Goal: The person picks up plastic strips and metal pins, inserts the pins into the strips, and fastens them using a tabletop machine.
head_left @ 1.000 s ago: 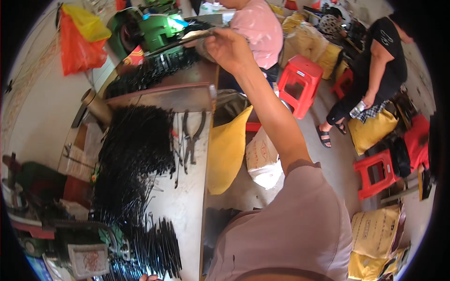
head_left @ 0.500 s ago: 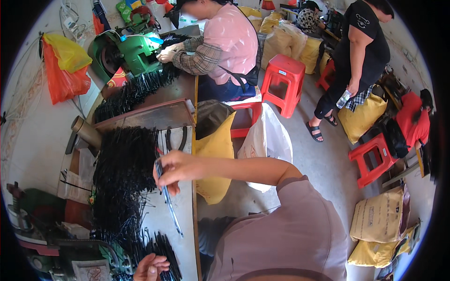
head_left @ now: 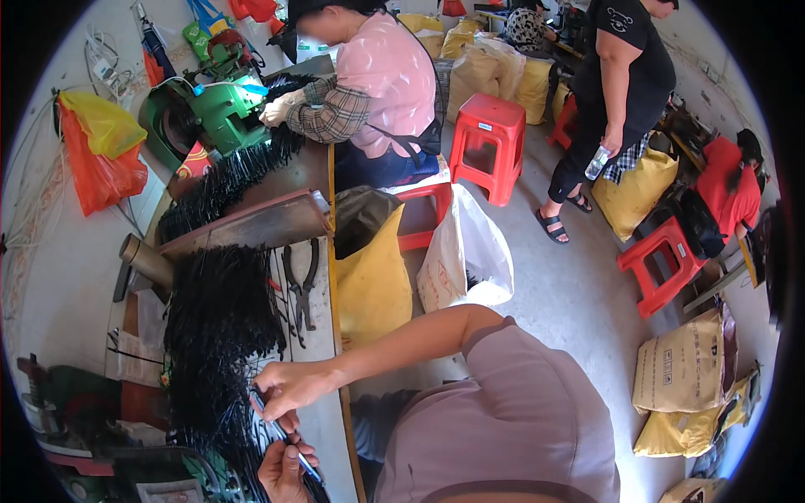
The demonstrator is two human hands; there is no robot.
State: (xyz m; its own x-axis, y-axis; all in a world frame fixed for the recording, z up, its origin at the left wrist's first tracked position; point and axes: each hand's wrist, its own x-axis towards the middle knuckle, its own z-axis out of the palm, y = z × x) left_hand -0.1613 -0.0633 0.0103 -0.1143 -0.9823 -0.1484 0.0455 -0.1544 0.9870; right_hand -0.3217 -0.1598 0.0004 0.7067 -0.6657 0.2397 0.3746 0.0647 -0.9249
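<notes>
Pinched in my right hand (head_left: 289,388) is a slender, shiny dark-and-silvery strip (head_left: 274,427), slanting down toward my left hand (head_left: 283,469); its exact kind is not plain. The fingers of my left hand curl around the strip's lower part. Both hands are over the pale worktable (head_left: 329,394), along the edge of a big heap of thin black strands (head_left: 220,310). Loose strands lie beneath my fingers and partly hide behind them. Beyond my right hand, dark-handled pliers (head_left: 301,289) rest on the table.
A low brown partition (head_left: 247,222) crosses the table's far end. Beyond it a person in pink works at a green machine (head_left: 225,113). Yellow (head_left: 377,285) and white sacks (head_left: 470,251) stand right of the table. Another green machine (head_left: 109,465) is at lower left.
My right hand has come down and nearer with the strip, to just above my left hand. My left hand has moved up and closed on the strip. The pliers have come into fuller view.
</notes>
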